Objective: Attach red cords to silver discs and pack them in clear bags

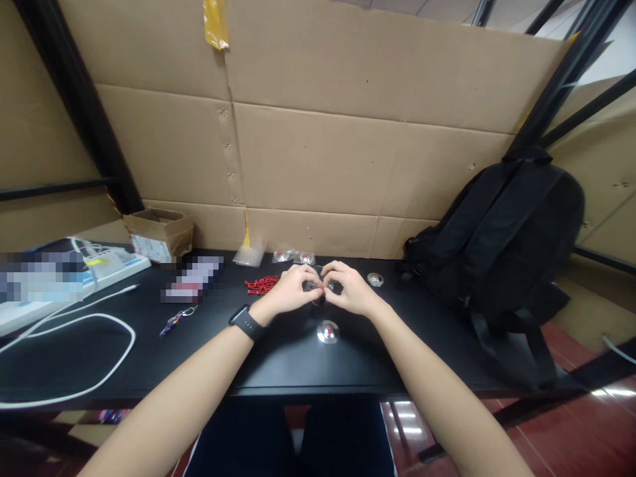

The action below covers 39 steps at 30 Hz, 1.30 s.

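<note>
Above the black table, my left hand [293,289] and my right hand [349,289] meet fingertip to fingertip. The fingers of both are curled in a pinch around something small, partly see-through and shiny; my fingers cover most of it, and I cannot make out its kind. A black watch band circles my left wrist. Just nearer to me lies a round silver disc [328,332] with a red centre. A second silver disc [375,279] rests beyond my right hand. Red cords [262,285] lie in a small heap left of my left hand.
Behind my hands are shiny discs in clear packets [283,256] and a clear plastic bag [249,254]. Leftward are keys [177,320], a blurred-out flat item [193,279], an open cardboard box [159,233] and a white cable [130,344]. A black backpack [511,225] stands right.
</note>
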Tool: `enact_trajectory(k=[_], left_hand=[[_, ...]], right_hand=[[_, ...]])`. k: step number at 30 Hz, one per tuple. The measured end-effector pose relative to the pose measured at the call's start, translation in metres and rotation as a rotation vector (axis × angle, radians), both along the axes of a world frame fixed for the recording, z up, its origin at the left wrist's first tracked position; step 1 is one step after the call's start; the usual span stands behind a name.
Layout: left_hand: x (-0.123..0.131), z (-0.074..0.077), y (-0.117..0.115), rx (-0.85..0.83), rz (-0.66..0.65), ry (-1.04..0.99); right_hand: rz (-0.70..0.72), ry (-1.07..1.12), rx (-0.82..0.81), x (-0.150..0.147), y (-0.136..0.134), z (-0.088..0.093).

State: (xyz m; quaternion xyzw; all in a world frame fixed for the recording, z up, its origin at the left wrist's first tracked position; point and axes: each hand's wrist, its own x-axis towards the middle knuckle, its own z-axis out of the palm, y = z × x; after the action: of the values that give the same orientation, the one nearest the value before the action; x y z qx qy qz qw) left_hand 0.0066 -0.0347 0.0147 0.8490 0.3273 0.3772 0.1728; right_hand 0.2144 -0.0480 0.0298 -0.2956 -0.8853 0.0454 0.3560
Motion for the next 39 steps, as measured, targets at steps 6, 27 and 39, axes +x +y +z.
enact_trajectory(k=[6,27,39], left_hand=[[0.003,0.001,-0.006,0.035,0.029,-0.029],[0.019,0.002,-0.038,0.124,-0.255,0.459],[0.022,0.007,-0.046,0.280,-0.138,0.544]], right_hand=[[-0.077,-0.004,-0.239,0.020,0.002,0.009],[0.083,-0.343,-0.754,0.058,0.013,0.007],[0.002,-0.378,-0.683,0.063,0.020,0.002]])
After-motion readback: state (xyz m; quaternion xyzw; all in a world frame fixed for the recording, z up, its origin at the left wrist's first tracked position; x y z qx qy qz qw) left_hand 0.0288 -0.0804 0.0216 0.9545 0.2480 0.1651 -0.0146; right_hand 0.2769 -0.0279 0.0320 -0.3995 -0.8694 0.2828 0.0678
